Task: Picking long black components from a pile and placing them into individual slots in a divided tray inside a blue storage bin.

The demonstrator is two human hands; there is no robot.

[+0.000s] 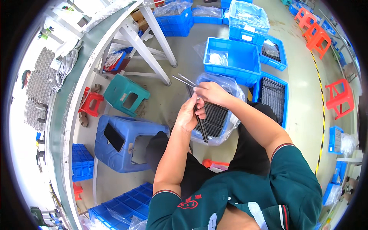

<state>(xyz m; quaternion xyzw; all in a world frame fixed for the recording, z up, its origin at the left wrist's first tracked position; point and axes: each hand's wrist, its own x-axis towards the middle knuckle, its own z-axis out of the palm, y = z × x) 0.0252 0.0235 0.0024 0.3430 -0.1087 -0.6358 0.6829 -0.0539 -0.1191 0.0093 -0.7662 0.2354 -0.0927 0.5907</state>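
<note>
My left hand (188, 114) is closed around a few slim black rods (202, 130), which slant down past the palm. Right beside it, my right hand (210, 92) pinches thin silvery rods (183, 79) that point up and to the left; whether they are loose pins or one two-pronged tool is unclear. The fingertips of both hands meet at the upper ends of the black rods. Beneath them, a container lined with clear plastic (234, 89) holds rows of similar black rods (217, 119). My hands and forearms cover part of it.
A blue stool (132, 126) with a black phone (114, 137) on it stands at left, near a green stool (115, 90) and a long workbench (63, 126). Ahead are blue crates (232, 73), one full of black rods (272, 96). Red stools (340, 97) stand at right.
</note>
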